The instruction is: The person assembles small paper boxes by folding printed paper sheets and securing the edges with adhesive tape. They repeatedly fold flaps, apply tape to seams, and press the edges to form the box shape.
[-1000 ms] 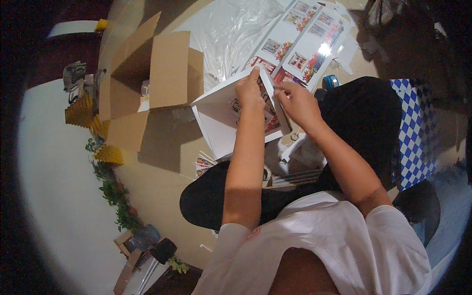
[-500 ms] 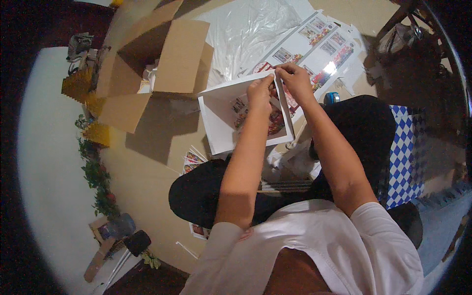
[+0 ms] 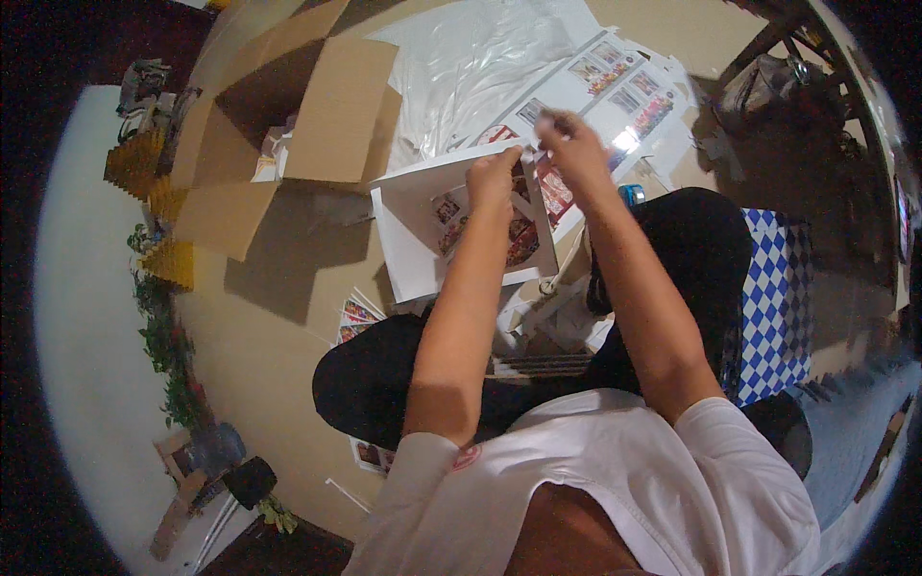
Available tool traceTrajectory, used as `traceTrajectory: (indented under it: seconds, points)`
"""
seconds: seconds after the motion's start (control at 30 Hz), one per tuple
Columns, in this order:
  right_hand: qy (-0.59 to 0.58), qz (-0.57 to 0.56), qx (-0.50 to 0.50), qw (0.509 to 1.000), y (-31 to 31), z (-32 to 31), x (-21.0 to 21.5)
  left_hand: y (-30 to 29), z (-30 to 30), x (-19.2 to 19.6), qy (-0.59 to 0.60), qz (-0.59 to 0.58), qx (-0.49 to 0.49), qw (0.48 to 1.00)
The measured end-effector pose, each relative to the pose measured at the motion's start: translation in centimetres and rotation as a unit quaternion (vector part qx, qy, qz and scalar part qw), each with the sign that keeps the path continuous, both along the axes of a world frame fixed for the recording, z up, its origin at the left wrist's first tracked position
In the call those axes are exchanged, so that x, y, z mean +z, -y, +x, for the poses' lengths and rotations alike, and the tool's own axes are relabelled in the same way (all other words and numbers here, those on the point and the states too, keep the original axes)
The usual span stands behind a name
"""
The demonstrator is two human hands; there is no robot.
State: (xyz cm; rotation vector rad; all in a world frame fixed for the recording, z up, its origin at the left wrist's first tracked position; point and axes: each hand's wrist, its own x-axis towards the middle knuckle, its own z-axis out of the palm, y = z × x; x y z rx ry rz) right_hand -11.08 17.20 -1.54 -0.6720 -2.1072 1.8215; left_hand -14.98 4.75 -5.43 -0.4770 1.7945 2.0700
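A white cardboard box, its open side toward me, stands tilted over my lap, with colourful printed pictures visible inside it. My left hand is closed on its upper rim near the far right corner. Just to the right, my right hand hovers slightly off that corner with bent fingers. Motion smears its fingertips, so whether anything small is between them cannot be told. Beyond both hands lie printed sheets with small pictures and flower designs.
At the far left stands a large open brown carton with white pieces inside. Clear plastic wrap spreads beside it. A blue tape roll lies by my right knee, near a blue-and-white checkered box. Printed cards rest by my left knee.
My right hand has come off the box's corner and moved slightly away from it. The left hand keeps its hold on the rim. The whole view has shifted a little.
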Motion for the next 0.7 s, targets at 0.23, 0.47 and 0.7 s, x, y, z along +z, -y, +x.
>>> traceTrajectory:
  seconds: [0.23, 0.47, 0.7]
  points:
    - [-0.261, 0.027, 0.009, 0.965, -10.1, 9.0, 15.1, -0.2, 0.8, 1.7, -0.019, -0.02, 0.023, 0.999]
    - [0.176, 0.034, -0.006, 0.984, -23.1, 16.0, -15.4, -1.0, -1.3, 1.4, -0.027, 0.026, 0.025, 0.999]
    - [0.286, -0.045, 0.056, 0.956, -20.3, 18.4, -26.2, 0.7, -2.2, -0.2, 0.019, 0.049, 0.036, 0.998]
